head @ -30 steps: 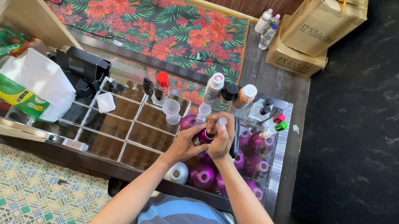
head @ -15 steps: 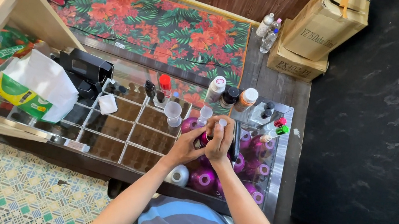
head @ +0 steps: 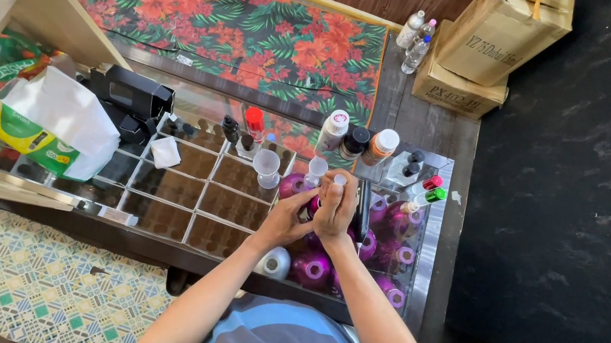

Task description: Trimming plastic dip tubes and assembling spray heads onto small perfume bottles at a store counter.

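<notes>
Both hands meet over the right half of a glass-topped counter (head: 175, 199). My right hand (head: 337, 206) is wrapped around a small clear bottle with a white cap (head: 338, 180), held upright. My left hand (head: 287, 220) grips the lower part of the same bottle from the left. Several shiny magenta round bottles (head: 311, 269) lie under the glass below the hands. A clear stemmed glass (head: 266, 165) stands just left of the hands.
A row of small bottles (head: 357, 140) with white, black, orange and red caps stands at the counter's far edge. A white tissue pack (head: 55, 121) and black device (head: 127, 91) sit at left. Cardboard boxes (head: 496, 38) and a floral mat (head: 239, 26) lie beyond.
The hands stay clasped on the small bottle in nearly the same spot. The camera has shifted slightly; nothing else moved.
</notes>
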